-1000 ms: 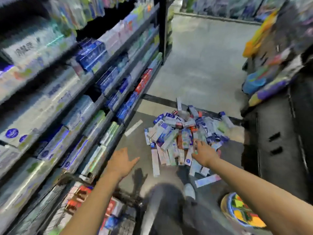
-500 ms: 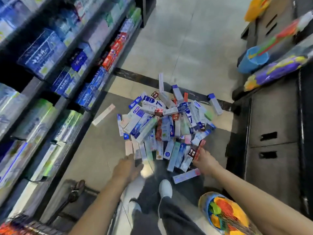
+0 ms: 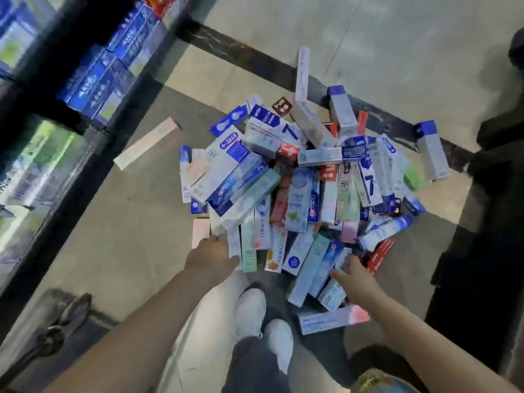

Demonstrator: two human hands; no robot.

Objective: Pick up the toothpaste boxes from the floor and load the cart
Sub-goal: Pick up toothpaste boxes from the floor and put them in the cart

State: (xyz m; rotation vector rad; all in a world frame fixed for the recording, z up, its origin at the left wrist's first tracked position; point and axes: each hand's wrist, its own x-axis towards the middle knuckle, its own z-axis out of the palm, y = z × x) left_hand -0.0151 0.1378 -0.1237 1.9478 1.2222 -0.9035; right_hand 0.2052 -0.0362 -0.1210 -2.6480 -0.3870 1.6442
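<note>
Both bare forearms reached forward and down from the near edge of the view. The left hand (image 3: pixel 211 256) lay back-up, wrist straight, its fingers pointing away and mostly hidden past the knuckles, so whether they curled round anything could not be told. The left arm ran in from the near left, long and almost straight. The right hand (image 3: pixel 355 276) came in from the near right, the thumb spread out to the left and the fingers stretched forward (their tips were partly out of sight). The two hands were apart, the right a little nearer than the left. Between the arms showed the person's legs and two white shoes (image 3: pixel 263 321), toes pointing far.
</note>
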